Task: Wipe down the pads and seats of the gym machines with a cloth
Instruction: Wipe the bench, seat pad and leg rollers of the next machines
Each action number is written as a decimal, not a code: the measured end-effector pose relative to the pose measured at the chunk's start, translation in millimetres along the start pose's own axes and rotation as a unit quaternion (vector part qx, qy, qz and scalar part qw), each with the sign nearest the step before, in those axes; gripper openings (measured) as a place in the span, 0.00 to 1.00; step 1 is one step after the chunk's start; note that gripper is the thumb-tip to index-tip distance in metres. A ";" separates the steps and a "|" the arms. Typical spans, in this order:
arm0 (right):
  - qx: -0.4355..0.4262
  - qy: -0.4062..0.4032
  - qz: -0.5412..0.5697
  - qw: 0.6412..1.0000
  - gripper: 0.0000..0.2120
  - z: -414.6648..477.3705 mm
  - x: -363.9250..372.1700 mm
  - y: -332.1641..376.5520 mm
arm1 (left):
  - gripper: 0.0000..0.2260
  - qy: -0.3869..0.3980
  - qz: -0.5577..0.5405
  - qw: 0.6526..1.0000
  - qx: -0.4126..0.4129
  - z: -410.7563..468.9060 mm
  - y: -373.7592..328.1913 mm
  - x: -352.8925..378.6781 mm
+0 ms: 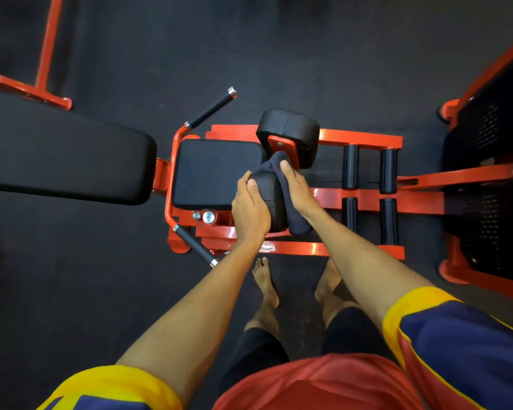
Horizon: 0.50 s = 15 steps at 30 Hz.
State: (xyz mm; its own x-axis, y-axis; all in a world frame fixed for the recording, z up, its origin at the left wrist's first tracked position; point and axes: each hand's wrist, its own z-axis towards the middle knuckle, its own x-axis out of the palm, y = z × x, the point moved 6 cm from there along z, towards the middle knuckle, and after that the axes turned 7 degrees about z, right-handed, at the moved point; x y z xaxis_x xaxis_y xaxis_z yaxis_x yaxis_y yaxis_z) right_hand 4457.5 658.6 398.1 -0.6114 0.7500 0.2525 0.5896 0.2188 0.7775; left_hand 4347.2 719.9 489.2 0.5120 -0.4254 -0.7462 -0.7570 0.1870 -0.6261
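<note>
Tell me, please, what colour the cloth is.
The cloth is dark navy, clearest in the head view.

Single head cam, wide-angle, pointing almost straight down. Sits near the seat (214, 173); floor (308, 69) fills the rest.
</note>
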 end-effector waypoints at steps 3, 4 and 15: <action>0.046 -0.040 0.016 0.998 0.35 3.0 -3.7 -15.7 | 0.20 -0.007 0.000 1.000 -0.009 -1.8 -0.7 0.1; 0.051 -0.056 0.024 0.997 0.33 2.1 -4.1 -15.2 | 0.20 -0.006 0.002 1.000 -0.009 -1.8 -0.2 0.3; 0.016 -0.081 0.033 0.996 0.45 -24.1 -5.6 -32.6 | 0.22 -0.034 -0.018 0.999 -0.037 -10.0 2.2 4.2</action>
State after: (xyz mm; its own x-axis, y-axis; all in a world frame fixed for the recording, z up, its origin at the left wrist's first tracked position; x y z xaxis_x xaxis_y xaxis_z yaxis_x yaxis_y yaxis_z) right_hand 4429.0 632.2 385.2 -0.4781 0.8543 0.2041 0.6443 0.1832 0.7425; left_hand 4343.6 709.7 486.9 0.5646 -0.3683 -0.7386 -0.7640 0.1052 -0.6365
